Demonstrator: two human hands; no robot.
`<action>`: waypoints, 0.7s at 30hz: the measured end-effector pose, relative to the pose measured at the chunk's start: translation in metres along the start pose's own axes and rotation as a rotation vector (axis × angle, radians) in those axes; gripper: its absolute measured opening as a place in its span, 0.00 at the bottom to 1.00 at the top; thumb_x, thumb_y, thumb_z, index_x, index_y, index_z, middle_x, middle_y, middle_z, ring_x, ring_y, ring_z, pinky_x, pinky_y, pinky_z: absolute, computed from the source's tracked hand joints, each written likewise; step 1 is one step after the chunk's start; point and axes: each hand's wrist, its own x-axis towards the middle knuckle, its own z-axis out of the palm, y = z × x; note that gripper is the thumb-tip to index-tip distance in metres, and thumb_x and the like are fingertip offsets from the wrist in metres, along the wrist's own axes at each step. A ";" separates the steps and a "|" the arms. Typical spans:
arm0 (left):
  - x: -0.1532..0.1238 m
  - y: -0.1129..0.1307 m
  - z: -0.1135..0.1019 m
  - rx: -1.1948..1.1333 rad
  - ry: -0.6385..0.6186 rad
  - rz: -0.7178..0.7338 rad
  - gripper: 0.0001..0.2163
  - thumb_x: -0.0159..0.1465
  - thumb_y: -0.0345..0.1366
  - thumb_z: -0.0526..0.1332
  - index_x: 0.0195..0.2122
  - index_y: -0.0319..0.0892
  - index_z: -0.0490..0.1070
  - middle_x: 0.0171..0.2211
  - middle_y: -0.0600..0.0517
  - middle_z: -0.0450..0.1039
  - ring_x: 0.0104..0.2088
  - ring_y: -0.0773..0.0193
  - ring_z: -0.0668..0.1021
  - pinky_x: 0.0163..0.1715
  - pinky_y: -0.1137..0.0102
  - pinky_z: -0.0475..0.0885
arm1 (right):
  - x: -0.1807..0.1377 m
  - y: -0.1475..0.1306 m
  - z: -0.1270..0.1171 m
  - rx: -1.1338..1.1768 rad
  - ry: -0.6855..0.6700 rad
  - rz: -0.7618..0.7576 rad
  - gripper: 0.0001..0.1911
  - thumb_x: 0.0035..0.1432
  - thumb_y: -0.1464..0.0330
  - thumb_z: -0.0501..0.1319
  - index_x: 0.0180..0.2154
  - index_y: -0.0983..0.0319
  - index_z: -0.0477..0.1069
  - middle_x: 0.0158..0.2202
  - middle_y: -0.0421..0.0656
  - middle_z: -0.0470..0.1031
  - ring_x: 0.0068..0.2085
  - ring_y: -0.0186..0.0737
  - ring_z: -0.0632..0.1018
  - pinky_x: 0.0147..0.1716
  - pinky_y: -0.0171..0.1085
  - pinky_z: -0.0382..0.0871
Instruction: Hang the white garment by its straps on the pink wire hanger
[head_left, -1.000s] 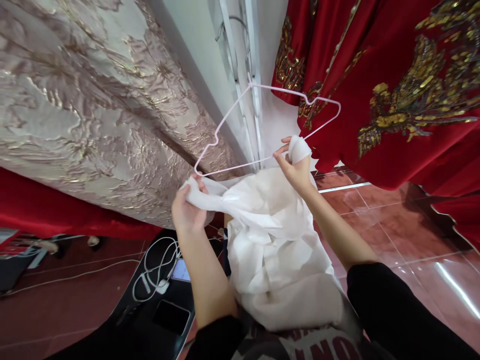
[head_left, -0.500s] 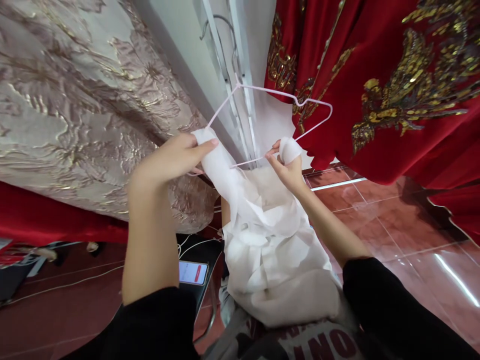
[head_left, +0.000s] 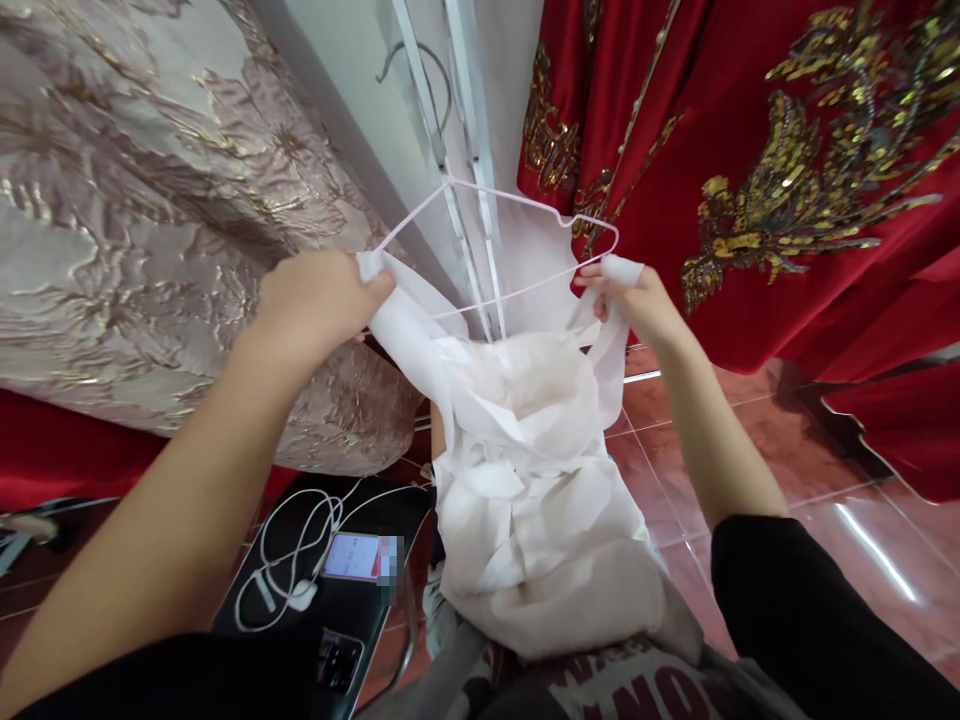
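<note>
Under one hanger (head_left: 510, 198), one white garment (head_left: 525, 480)

1 head-worn camera looks forward and down, close over the garment (head_left: 525, 480).

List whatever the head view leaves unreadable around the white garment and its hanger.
- Left end of the thin pink wire hanger: head view, covered by the left hand and the crumpled white fabric garment.
- Some right hand fingers: head view, wrapped in the garment's strap.
- Lit rectangular phone screen: head view, partly blurred, text too small.
- Grey shirt lettering: head view, cut by the bottom edge, overlapped by the garment.
</note>
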 end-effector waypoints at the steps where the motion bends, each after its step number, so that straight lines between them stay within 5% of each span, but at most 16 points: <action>1: 0.000 -0.004 0.004 -0.009 0.064 0.012 0.19 0.69 0.45 0.60 0.35 0.31 0.76 0.30 0.38 0.76 0.51 0.33 0.82 0.56 0.39 0.74 | 0.006 0.003 -0.009 -0.022 0.065 0.027 0.08 0.58 0.66 0.71 0.38 0.63 0.78 0.39 0.47 0.85 0.21 0.28 0.70 0.18 0.33 0.67; 5: -0.003 -0.019 0.015 -0.060 0.177 0.072 0.15 0.67 0.44 0.61 0.33 0.34 0.72 0.39 0.31 0.78 0.52 0.26 0.80 0.53 0.29 0.71 | 0.038 -0.001 -0.031 -0.051 0.110 0.063 0.06 0.55 0.72 0.72 0.32 0.63 0.76 0.26 0.42 0.80 0.18 0.29 0.68 0.14 0.31 0.63; 9: -0.007 -0.026 0.014 -0.107 0.219 0.095 0.15 0.66 0.43 0.63 0.29 0.37 0.68 0.33 0.37 0.76 0.50 0.30 0.80 0.55 0.29 0.70 | 0.058 -0.038 -0.026 -0.136 0.036 0.102 0.06 0.60 0.76 0.63 0.35 0.66 0.79 0.29 0.43 0.82 0.16 0.26 0.65 0.15 0.31 0.59; 13: -0.011 -0.024 0.008 -0.116 0.171 0.057 0.17 0.70 0.44 0.61 0.34 0.33 0.72 0.42 0.31 0.77 0.57 0.25 0.77 0.58 0.27 0.66 | 0.052 -0.081 -0.011 -0.414 -0.070 0.191 0.18 0.63 0.81 0.53 0.40 0.73 0.83 0.24 0.41 0.80 0.17 0.23 0.66 0.22 0.30 0.59; 17: -0.012 -0.021 0.007 -0.107 0.133 0.036 0.19 0.71 0.45 0.60 0.39 0.28 0.73 0.47 0.26 0.76 0.60 0.21 0.75 0.59 0.27 0.64 | 0.043 -0.105 0.000 -0.636 -0.073 0.220 0.19 0.65 0.78 0.53 0.43 0.76 0.84 0.23 0.41 0.79 0.22 0.23 0.73 0.32 0.32 0.67; 21: -0.010 -0.018 0.011 -0.137 0.140 0.039 0.19 0.70 0.47 0.62 0.36 0.31 0.72 0.45 0.28 0.76 0.59 0.21 0.75 0.58 0.26 0.64 | 0.034 -0.126 0.016 -0.613 -0.089 0.135 0.17 0.65 0.79 0.55 0.38 0.76 0.83 0.27 0.43 0.82 0.28 0.27 0.76 0.36 0.31 0.71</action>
